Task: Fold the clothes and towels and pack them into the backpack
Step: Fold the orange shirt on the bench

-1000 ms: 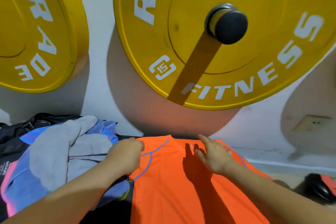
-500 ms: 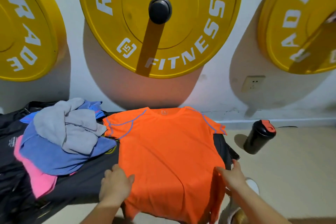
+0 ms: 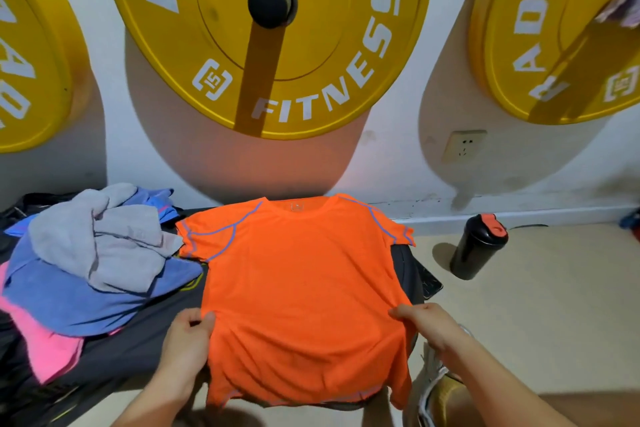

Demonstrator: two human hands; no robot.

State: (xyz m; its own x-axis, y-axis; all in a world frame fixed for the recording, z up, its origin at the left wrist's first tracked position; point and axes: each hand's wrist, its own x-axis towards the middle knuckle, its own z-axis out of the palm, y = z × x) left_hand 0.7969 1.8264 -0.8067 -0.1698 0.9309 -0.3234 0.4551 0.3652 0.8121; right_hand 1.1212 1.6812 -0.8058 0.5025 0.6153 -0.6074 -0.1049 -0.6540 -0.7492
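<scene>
Shirt: orange shirt (image 3: 301, 288) lies spread flat in the lower centre of the frame, collar toward the wall, on a dark surface (image 3: 131, 340); its hem hangs over the near edge
Left hand: left hand (image 3: 188, 336) pinches the shirt's left side edge, thumb on top of the fabric
Right hand: right hand (image 3: 427, 322) grips the shirt's right side edge, fingers curled over it
Pile: grey towel (image 3: 104, 246) sits crumpled on a blue towel (image 3: 86, 295) and a pink cloth (image 3: 52, 347) at centre left; the pile touches the shirt's sleeve
Floor: black bottle (image 3: 476, 246) with an orange lid stands upright at centre right
Wall: yellow weight plate (image 3: 329, 45) hangs at upper centre; 2 more show at the upper corners
</scene>
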